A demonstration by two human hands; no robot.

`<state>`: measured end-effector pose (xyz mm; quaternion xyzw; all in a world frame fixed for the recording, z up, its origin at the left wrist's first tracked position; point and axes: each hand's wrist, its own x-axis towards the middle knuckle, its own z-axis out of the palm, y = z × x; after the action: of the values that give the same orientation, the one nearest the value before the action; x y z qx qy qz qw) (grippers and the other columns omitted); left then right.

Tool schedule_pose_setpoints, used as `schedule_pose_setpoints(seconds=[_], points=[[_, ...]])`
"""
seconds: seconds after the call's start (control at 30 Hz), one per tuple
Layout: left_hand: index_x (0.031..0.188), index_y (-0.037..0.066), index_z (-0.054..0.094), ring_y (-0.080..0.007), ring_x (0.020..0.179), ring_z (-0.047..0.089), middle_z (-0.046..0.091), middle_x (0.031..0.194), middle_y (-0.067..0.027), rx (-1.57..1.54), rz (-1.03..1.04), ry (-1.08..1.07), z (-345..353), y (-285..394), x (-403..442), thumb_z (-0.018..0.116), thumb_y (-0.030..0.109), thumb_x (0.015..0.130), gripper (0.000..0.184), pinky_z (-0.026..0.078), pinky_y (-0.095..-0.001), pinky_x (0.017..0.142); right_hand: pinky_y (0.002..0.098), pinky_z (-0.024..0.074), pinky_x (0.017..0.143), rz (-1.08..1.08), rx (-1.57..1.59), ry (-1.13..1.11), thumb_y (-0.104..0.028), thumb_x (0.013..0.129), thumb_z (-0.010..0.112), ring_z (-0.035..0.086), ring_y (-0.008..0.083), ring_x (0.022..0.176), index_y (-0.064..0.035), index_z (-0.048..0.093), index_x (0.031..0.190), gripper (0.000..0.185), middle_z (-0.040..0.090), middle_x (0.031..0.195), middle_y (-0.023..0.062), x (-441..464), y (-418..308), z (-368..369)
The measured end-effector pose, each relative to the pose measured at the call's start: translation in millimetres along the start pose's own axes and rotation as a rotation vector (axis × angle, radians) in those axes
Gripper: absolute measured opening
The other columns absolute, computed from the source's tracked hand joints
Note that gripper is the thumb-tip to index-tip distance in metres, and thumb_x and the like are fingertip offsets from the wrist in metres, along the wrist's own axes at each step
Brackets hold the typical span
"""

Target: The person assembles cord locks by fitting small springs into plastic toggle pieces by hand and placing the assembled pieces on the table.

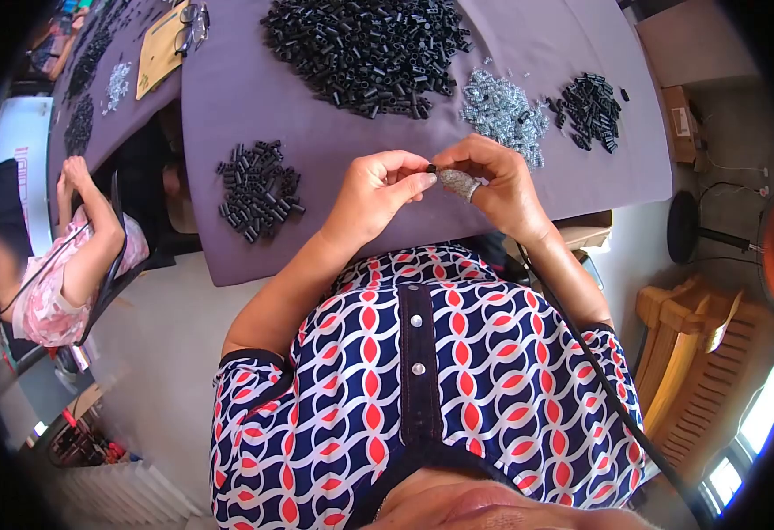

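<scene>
In front of my chest, above the table's near edge, my left hand (376, 193) pinches a small black tube (432, 168) between thumb and index finger. My right hand (500, 187) meets it from the other side, its fingers closed at the same tube; a pale, textured wrap (459, 183) covers its thumb. Whether a second small part sits in the right fingers is hidden. Beyond the hands lies a big heap of black tubes (365, 53). A pile of clear small parts (503, 115) is just past my right hand, and a smaller black pile (260, 190) lies left of my left hand.
Another black pile (592, 110) lies at the right of the purple-grey tablecloth (572, 40). Glasses (192, 29) rest by a yellow clipboard (161, 49) at the upper left. A co-worker (73, 274) sits at left. A fan (773, 256) stands at right.
</scene>
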<state>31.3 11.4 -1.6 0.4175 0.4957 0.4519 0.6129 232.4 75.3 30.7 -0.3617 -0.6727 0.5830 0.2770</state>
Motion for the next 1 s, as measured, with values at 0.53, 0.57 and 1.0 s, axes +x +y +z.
schedule_pose_setpoints(seconds=[0.53,0.57,1.0], points=[[0.109,0.002,0.07,-0.0127,0.076,0.068,0.073,0.093,-0.0063,-0.304,-0.116,0.132,4.3,3.2,5.5,0.068,0.012,0.096,0.017,0.055,-0.0251,0.071,0.0254,0.0526,0.082,-0.016,-0.029,0.035,0.01,0.087,0.068,0.066,0.0116,0.092,0.0,0.07,0.104,0.02,0.064,0.096,0.0028,1.5,9.5,-11.3],[0.108,0.002,0.071,-0.0118,0.077,0.068,0.072,0.091,-0.005,-0.32,-0.105,0.167,4.1,1.0,6.2,0.069,0.013,0.095,0.016,0.055,-0.0247,0.071,0.025,0.0527,0.083,0.02,0.077,0.028,0.01,0.087,0.068,0.066,0.0112,0.093,0.0005,0.07,0.104,0.019,0.064,0.097,0.0025,0.2,8.5,-11.1],[0.108,-0.002,0.07,-0.0128,0.079,0.069,0.073,0.091,-0.0072,-0.384,-0.145,0.071,11.4,-0.8,3.1,0.07,0.01,0.095,0.018,0.057,-0.026,0.074,0.026,0.0529,0.07,-0.085,-0.066,0.075,0.007,0.083,0.072,0.065,0.0113,0.078,-0.0015,0.071,0.1,0.019,0.065,0.089,0.0037,-1.1,8.0,-2.2]])
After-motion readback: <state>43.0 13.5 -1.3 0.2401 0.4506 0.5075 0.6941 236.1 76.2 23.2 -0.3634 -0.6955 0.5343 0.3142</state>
